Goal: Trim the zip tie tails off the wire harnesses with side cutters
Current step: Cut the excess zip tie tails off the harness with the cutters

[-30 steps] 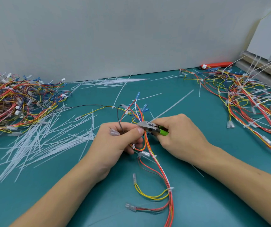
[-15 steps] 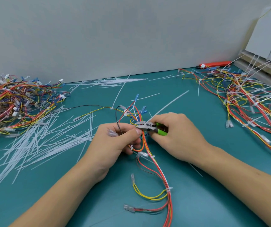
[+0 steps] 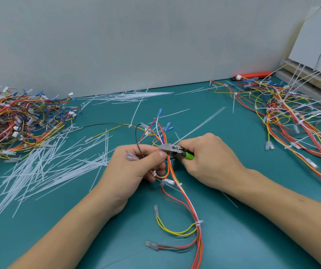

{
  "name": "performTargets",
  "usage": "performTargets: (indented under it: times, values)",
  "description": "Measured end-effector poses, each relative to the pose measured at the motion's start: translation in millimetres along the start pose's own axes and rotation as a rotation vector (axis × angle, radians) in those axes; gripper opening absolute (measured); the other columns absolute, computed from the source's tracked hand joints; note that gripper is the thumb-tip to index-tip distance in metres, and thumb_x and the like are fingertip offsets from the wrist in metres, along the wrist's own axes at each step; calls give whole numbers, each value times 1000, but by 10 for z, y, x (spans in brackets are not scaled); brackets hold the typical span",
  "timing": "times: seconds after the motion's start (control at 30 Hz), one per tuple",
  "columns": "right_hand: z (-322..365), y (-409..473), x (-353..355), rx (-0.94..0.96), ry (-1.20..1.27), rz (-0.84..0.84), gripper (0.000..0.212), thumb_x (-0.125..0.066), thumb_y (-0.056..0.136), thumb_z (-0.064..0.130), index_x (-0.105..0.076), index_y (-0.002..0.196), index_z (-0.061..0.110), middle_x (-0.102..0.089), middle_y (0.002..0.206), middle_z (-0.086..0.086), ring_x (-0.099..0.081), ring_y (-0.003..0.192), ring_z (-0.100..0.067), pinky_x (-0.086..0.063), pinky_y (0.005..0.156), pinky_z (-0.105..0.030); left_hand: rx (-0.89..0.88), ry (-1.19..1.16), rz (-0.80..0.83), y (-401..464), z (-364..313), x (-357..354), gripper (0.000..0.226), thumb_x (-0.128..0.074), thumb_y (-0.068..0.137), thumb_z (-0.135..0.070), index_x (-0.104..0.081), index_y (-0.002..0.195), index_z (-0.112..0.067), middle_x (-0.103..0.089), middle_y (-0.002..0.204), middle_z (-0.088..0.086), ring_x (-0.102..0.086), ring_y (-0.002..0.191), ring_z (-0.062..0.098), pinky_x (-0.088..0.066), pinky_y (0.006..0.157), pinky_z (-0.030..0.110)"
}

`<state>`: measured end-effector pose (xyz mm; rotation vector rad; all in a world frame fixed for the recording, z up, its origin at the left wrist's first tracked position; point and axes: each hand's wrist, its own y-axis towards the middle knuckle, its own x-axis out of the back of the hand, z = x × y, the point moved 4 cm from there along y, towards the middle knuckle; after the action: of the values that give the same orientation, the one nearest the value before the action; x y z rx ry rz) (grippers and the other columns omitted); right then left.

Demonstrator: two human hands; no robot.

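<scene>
My left hand (image 3: pixel 136 167) grips a wire harness (image 3: pixel 186 206) of red, orange, yellow and white wires at the middle of the teal table. My right hand (image 3: pixel 210 162) holds green-handled side cutters (image 3: pixel 172 149), their grey jaws set against the bundle right by my left thumb. A long white zip tie tail (image 3: pixel 200 125) slants up and right from the jaws. The harness trails down toward the front edge, with small white tie heads along it.
A heap of harnesses (image 3: pixel 15 123) lies at the left, another with long uncut tails (image 3: pixel 291 113) at the right. Cut white tails (image 3: pixel 45 167) are strewn left of my hands and by the grey wall. An orange tool (image 3: pixel 254 75) lies far right.
Both hands and the harness have shifted slightly up and away from me. The cutters stay at the bundle by my left thumb, and the long tail still stands up from them.
</scene>
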<state>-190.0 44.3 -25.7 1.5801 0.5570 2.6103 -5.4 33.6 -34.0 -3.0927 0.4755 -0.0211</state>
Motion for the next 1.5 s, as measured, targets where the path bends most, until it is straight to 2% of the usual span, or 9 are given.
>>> performTargets:
  times: [0.27, 0.57, 0.73, 0.87, 1.0, 1.17, 1.27, 1.37, 1.5]
  values:
    - [-26, -4, 18, -34, 133, -76, 9, -67, 87, 34, -72, 90, 28, -68, 76, 5, -58, 77, -17, -50, 70, -39, 29, -16, -18, -9, -6, 9, 13, -73, 90, -13, -79, 78, -15, -69, 69, 10, -63, 59, 16, -47, 50, 20]
    - [-43, 11, -3, -56, 203, -1, 25, -58, 82, 40, -74, 94, 25, -73, 83, 3, -64, 80, -20, -54, 71, -41, 30, -11, -5, 6, 0, 4, 17, -71, 91, -10, -77, 75, -15, -68, 68, 10, -62, 59, 16, -46, 49, 20]
    - [-50, 1, -3, -40, 167, -10, 12, -66, 88, 34, -69, 84, 23, -60, 65, 2, -53, 65, -20, -49, 59, -40, 21, -9, 7, 11, 8, 0, 20, -71, 91, -11, -78, 74, -17, -68, 68, 9, -63, 58, 15, -46, 49, 20]
    - [-27, 9, 6, -15, 84, -21, 24, -66, 93, 33, -63, 75, 18, -43, 53, 0, -41, 58, -25, -35, 51, -36, 19, 0, 11, 17, 19, 9, 11, -73, 90, -14, -77, 80, -11, -68, 70, 10, -63, 58, 16, -46, 49, 20]
    - [-32, 26, 61, -47, 191, -70, 43, -65, 98, 40, -55, 68, 10, -39, 54, -6, -37, 61, -31, -35, 52, -40, 17, -3, 3, 11, 19, 20, 10, -74, 89, -18, -79, 82, -12, -69, 70, 10, -63, 60, 17, -46, 50, 20]
    - [-105, 3, 190, -178, 423, -241, 51, -70, 97, 35, -42, 60, 14, -28, 52, 8, -25, 51, -11, -21, 47, -24, 18, -32, -19, 20, 22, 27, 13, -74, 90, -16, -81, 79, -17, -68, 70, 9, -64, 63, 19, -47, 51, 21]
    - [-211, 56, 210, -256, 480, -193, 44, -71, 94, 41, -56, 72, 6, -30, 55, 12, -25, 52, -10, -20, 49, -21, 20, -41, -18, 19, 19, 29, 14, -74, 91, -15, -80, 79, -17, -68, 70, 8, -64, 62, 18, -48, 50, 21]
    - [-309, 113, 253, -335, 644, -106, 41, -74, 88, 46, -68, 91, 5, -39, 65, 2, -33, 63, -16, -26, 65, -33, 21, -38, -15, 20, 27, 28, 15, -73, 92, -15, -81, 79, -17, -68, 70, 8, -64, 63, 18, -48, 50, 22]
    - [-301, 95, 299, -358, 835, -11, 38, -74, 87, 50, -76, 93, 12, -50, 61, 1, -42, 57, -14, -35, 59, -31, -12, -12, -16, 31, 41, 20, 11, -76, 89, -14, -80, 79, -16, -68, 69, 9, -64, 62, 19, -47, 50, 22]
